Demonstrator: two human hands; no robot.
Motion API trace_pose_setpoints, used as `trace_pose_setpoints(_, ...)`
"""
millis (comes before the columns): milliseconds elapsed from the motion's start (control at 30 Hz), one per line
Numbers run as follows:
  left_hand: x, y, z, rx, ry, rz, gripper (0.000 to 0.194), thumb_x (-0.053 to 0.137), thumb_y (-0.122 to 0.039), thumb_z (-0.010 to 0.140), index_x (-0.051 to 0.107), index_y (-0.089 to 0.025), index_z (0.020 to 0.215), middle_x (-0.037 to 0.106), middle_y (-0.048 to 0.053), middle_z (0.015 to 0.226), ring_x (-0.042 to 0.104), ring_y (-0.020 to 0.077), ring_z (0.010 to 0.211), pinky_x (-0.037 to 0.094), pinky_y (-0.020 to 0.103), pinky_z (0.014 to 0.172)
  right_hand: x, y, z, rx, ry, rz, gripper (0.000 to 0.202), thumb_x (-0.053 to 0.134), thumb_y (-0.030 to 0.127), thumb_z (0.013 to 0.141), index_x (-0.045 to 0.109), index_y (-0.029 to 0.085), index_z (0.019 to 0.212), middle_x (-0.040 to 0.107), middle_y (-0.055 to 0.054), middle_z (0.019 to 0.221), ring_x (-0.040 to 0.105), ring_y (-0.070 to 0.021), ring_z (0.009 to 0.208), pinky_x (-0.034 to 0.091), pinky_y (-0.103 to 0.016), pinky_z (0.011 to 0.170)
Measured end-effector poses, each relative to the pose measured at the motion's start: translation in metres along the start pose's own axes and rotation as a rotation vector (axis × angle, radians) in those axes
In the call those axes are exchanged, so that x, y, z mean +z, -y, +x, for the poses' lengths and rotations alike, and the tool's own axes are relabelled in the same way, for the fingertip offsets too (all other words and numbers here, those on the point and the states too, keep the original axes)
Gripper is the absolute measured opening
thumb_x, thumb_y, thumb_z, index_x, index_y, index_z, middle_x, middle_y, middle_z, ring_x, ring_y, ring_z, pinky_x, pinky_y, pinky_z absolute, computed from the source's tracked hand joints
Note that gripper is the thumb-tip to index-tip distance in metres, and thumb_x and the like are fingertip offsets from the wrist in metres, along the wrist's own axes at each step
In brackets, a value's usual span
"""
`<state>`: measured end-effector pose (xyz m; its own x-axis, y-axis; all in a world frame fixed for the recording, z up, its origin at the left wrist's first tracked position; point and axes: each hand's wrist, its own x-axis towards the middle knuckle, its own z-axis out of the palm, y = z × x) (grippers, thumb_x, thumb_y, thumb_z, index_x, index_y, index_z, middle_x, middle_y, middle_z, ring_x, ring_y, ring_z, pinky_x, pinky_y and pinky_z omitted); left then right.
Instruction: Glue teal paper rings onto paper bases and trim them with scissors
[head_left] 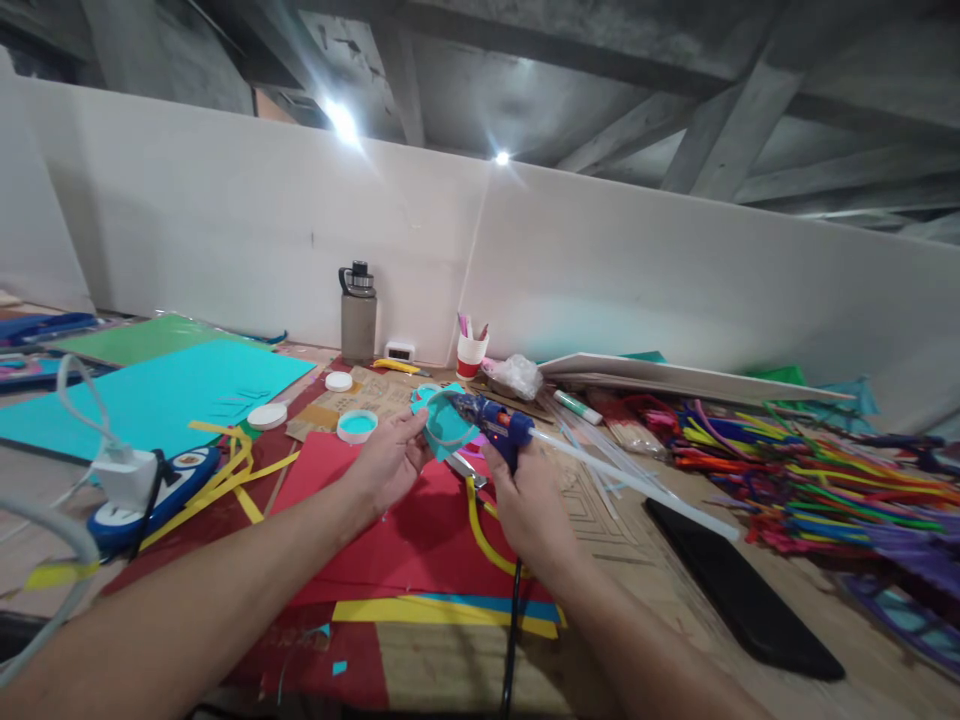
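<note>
My left hand (394, 460) pinches a turquoise paper piece (448, 425) with a pale round rim on it, held up above the red sheets. In my right hand (532, 505) is a blue hot glue gun (504, 425), its nozzle up against the rim of that piece. A long clear glue stick (637, 482) sticks out of the gun's back, and its black cord (512, 640) hangs toward me. Below my hands lie red paper sheets (360, 550) and yellow-handled scissors (476, 520), their blades partly hidden.
At left are turquoise sheets (172, 385), yellow paper strips (247, 470), a blue-and-white power strip (150, 500) and white lids (268, 416). A bottle (358, 315) and paper cup (471, 355) stand behind. Pipe cleaners (817, 470) and a black phone (742, 590) lie at right.
</note>
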<state>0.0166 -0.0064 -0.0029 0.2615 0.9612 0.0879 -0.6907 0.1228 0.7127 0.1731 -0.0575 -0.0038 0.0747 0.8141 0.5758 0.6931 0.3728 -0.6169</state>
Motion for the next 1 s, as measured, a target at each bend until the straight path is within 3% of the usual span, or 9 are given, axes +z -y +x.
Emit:
trace_pose_setpoints(133, -0.0010, -0.0046, -0.0022, -0.058, 0.035, -0.042, 0.014, 0.054, -0.009, 0.080, 0.064, -0.013, 0.088, 0.071, 0.005, 0.078, 0.067, 0.0134, 0.067, 0.056, 0.030, 0.071, -0.0015, 0.0005, -0.0008, -0.032, 0.004, -0.024, 0.032, 0.043, 0.036, 0.090, 0.058, 0.015, 0.107, 0.066, -0.014, 0.100, 0.060, -0.0280, 0.095, 0.047, -0.040, 0.081)
trace_pose_setpoints(233, -0.0017, -0.0072, -0.0014, -0.099, 0.009, -0.039, 0.012, 0.056, -0.016, 0.081, 0.065, -0.013, 0.087, 0.070, 0.003, 0.072, 0.066, 0.0140, 0.063, 0.056, 0.033, 0.071, -0.0006, -0.0012, -0.0020, -0.075, 0.037, -0.026, 0.030, 0.045, 0.034, 0.089, 0.057, 0.016, 0.109, 0.065, -0.013, 0.102, 0.059, -0.0276, 0.095, 0.046, -0.041, 0.081)
trace_pose_setpoints(400, -0.0051, -0.0059, 0.0045, -0.046, -0.067, 0.053, 0.012, 0.059, -0.021, 0.080, 0.066, -0.011, 0.080, 0.070, 0.006, 0.072, 0.065, 0.0132, 0.063, 0.056, 0.027, 0.066, 0.0017, -0.0042, -0.0026, -0.050, 0.114, 0.038, 0.033, 0.046, 0.032, 0.088, 0.054, 0.016, 0.116, 0.064, -0.012, 0.107, 0.059, -0.0266, 0.099, 0.045, -0.041, 0.085)
trace_pose_setpoints(567, -0.0081, -0.0047, 0.0061, -0.033, -0.016, 0.052, 0.012, 0.059, -0.020, 0.081, 0.066, -0.011, 0.081, 0.071, 0.006, 0.075, 0.065, 0.0127, 0.065, 0.057, 0.027, 0.066, 0.0010, -0.0035, -0.0007, -0.073, 0.128, 0.137, 0.032, 0.046, 0.032, 0.089, 0.054, 0.018, 0.117, 0.064, -0.010, 0.110, 0.059, -0.0244, 0.101, 0.044, -0.039, 0.088)
trace_pose_setpoints(833, -0.0063, -0.0004, 0.0039, -0.018, -0.012, 0.007, 0.011, 0.056, -0.016, 0.082, 0.065, -0.010, 0.086, 0.071, 0.007, 0.083, 0.067, 0.0134, 0.069, 0.056, 0.028, 0.071, -0.0027, -0.0047, 0.0026, -0.010, 0.066, 0.073, 0.035, 0.042, 0.040, 0.091, 0.065, 0.015, 0.097, 0.069, -0.011, 0.090, 0.062, -0.0270, 0.090, 0.047, -0.042, 0.081)
trace_pose_setpoints(1000, -0.0048, -0.0051, 0.0015, -0.056, -0.009, 0.005, 0.013, 0.056, -0.010, 0.079, 0.063, -0.013, 0.089, 0.071, 0.005, 0.081, 0.066, 0.0123, 0.064, 0.057, 0.031, 0.071, -0.0034, -0.0043, 0.0019, -0.083, 0.007, 0.043, 0.033, 0.043, 0.037, 0.090, 0.059, 0.016, 0.110, 0.066, -0.011, 0.102, 0.062, -0.0255, 0.093, 0.048, -0.037, 0.081)
